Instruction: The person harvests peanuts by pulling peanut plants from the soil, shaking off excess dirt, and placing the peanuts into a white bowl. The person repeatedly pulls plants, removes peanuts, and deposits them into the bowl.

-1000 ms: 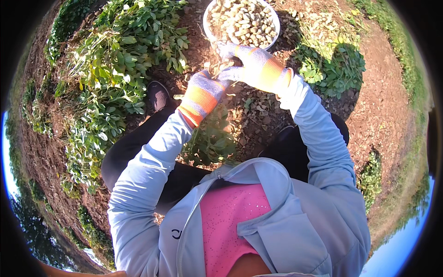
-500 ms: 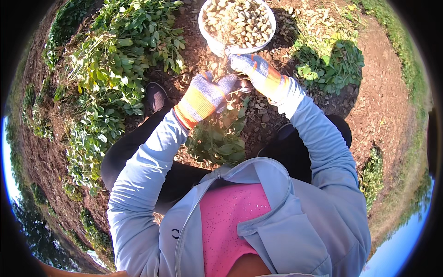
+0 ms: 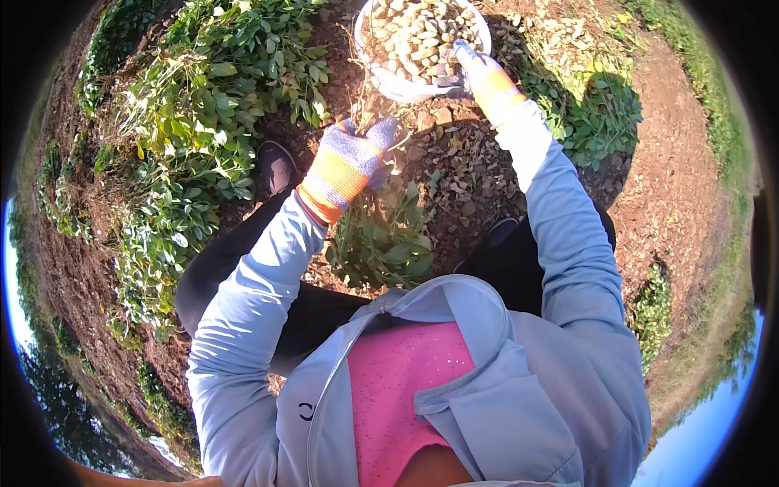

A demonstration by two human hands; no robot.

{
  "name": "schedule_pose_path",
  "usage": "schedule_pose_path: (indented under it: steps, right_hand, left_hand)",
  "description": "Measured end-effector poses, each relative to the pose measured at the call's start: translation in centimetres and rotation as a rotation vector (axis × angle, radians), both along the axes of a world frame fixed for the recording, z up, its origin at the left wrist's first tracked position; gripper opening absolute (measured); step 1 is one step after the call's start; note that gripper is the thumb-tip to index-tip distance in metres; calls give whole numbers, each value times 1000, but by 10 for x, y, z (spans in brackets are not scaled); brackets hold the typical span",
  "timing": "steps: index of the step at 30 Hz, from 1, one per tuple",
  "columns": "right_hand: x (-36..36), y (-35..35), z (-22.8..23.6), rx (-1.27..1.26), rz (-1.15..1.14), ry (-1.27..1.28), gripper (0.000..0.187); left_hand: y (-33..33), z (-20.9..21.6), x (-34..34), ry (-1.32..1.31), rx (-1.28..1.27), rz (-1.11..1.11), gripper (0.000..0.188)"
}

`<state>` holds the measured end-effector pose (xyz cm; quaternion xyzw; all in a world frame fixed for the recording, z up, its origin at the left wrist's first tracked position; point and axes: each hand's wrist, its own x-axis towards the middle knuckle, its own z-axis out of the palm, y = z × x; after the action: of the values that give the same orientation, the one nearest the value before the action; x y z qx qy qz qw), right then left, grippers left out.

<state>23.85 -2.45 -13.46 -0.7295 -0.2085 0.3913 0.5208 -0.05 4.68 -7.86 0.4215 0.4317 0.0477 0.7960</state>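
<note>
My gloved left hand (image 3: 350,162) grips a leafy plant (image 3: 381,239) near me, fingers closed on its stems. My right hand (image 3: 479,69) reaches the far bucket (image 3: 389,81) of peanuts (image 3: 418,32); its fingers seem closed, unclear.

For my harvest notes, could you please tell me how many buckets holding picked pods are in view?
1: a white bucket of pale pods stands on the soil at the top, with the right hand at its rim. Others may be hidden by the plants.

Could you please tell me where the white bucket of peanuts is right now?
In the head view, the white bucket sits on the soil at top centre, right of the leafy plants, with the right hand reaching over its rim.
</note>
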Motion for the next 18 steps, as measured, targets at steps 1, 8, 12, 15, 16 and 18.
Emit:
schedule_pose_path:
  steps: [1, 8, 12, 15, 16, 18]
  right_hand:
    - [14, 4, -17, 5, 67, -116, 36]
    - [-28, -8, 46, 143, 318, 10, 56]
    - [-59, -17, 49, 310, 512, 78, 45]
    - [-59, -37, 16, 173, 828, -679, 31]
    - [-62, -40, 13, 213, 912, -698, 27]
    - [-58, -45, 14, 146, 955, -468, 30]
  left_hand:
    - [1, -3, 0, -13, -56, 20, 11]
    - [3, 15, -2, -72, -35, -35, 17]
    - [5, 19, -3, -162, 76, -250, 29]
    - [1, 23, -7, -235, 152, -349, 28]
    - [0, 26, -6, -254, 128, -380, 28]
    - [0, 27, -5, -284, 129, -421, 28]
